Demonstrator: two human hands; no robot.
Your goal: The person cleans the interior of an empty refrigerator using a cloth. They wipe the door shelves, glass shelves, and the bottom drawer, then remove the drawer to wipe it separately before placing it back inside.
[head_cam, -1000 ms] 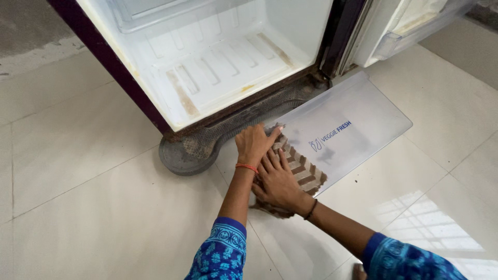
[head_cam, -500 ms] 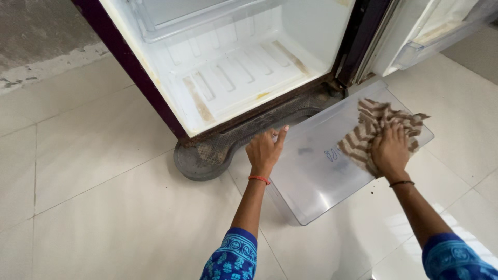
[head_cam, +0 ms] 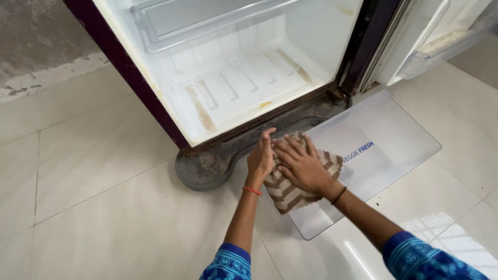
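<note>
Hands first: your right hand (head_cam: 301, 166) lies flat, fingers spread, pressing a brown-and-cream striped cloth (head_cam: 290, 189) onto the near-left corner of a clear plastic shelf panel (head_cam: 394, 140) on the floor tiles (head_cam: 104, 207). Your left hand (head_cam: 261, 155), fingers together, rests at the panel's edge. Blue lettering sits mid-panel. Beyond: open fridge (head_cam: 233, 78), stained white floor.
</note>
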